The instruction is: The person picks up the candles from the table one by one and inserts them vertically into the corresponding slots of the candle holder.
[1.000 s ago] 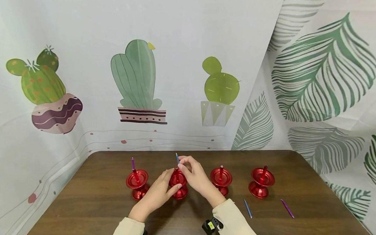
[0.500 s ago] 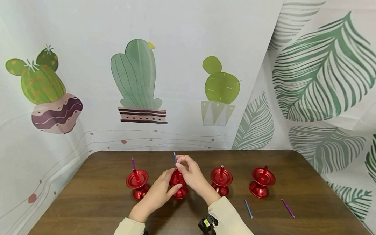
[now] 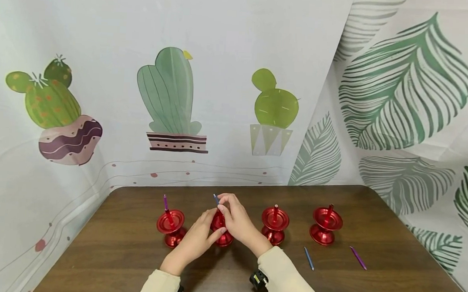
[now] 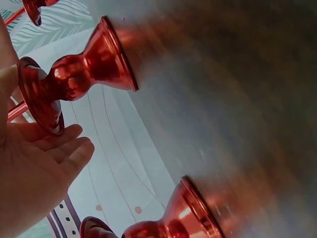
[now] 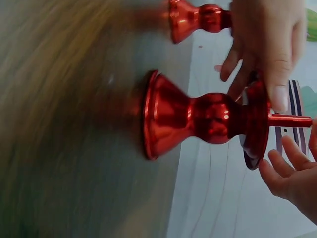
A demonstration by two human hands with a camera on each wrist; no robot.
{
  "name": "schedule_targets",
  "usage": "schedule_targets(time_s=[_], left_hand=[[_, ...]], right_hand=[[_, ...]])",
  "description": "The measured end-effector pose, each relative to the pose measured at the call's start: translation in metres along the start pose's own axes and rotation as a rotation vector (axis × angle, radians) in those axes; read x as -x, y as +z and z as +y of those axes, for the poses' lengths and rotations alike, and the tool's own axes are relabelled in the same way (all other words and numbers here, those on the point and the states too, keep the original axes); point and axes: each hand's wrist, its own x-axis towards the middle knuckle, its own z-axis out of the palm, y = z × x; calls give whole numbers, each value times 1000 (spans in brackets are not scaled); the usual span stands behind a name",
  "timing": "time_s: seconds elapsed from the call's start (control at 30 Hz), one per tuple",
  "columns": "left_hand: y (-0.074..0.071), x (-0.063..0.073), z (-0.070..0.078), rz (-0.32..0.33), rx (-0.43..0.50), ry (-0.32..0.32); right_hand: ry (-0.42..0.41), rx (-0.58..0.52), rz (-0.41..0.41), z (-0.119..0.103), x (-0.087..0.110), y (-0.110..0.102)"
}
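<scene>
A red metal candle holder point(image 3: 224, 239) stands upright on the table between my two hands. My left hand point(image 3: 195, 236) grips its dish, the fingers under the rim in the left wrist view and the thumb point(image 5: 280, 96) on top in the right wrist view. My right hand point(image 3: 235, 218) pinches a thin blue candle point(image 3: 216, 198) above the holder's central tube point(image 5: 292, 120). Those fingers hide the candle's lower end, so I cannot tell whether it sits in the tube. The candle leans slightly left.
Left of my hands, another red holder point(image 3: 170, 224) bears a purple candle point(image 3: 165, 202). Two more red holders point(image 3: 275, 222) stand to the right with bare tubes. A blue candle point(image 3: 309, 258) and a purple candle point(image 3: 358, 258) lie on the brown table point(image 3: 389, 283). Behind hangs a printed curtain.
My right hand has moved slightly left and down with the blue candle, whose visible top is now lower and tilted a little left. My left hand has stayed on the holder.
</scene>
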Motion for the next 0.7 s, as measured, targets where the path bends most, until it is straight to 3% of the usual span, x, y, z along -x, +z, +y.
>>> schedule_targets(time_s=[0.27, 0.7], left_hand=[[0, 0, 0, -3, -13, 14], [1, 1, -2, -19, 7, -52]], right_hand=[[-122, 271, 21, -2, 2, 1], [-126, 295, 69, -5, 0, -6]])
